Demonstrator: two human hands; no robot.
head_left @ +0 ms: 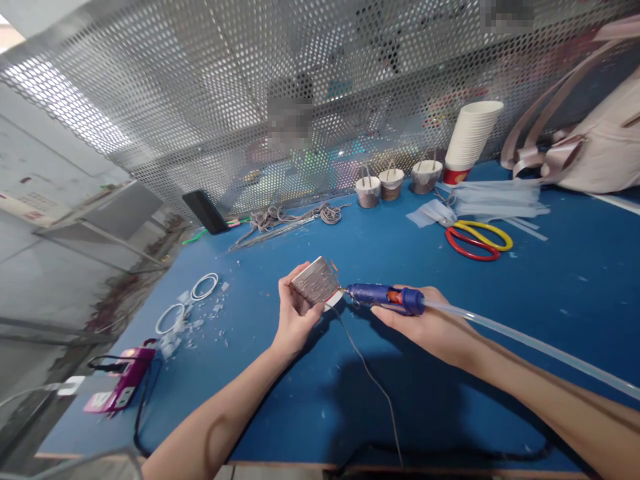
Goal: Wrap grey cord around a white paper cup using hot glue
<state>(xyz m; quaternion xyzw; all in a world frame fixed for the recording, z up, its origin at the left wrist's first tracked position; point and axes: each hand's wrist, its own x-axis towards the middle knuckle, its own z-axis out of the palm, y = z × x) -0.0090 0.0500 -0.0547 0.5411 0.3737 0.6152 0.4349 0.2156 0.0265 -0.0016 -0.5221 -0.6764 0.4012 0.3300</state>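
Left hand (293, 317) curled round cup (315, 283), right hand (431, 325) closed on glue gun (370, 294) — I see nozzle (344, 290) by cup's right edge.

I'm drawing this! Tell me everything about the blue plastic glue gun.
The blue, plastic-looking glue gun has a tubular body with an orange part inside. The bare right hand holds it nearly level. A long translucent stick enters its back; the nozzle is by the grey cord-wrapped cup, contact unclear.
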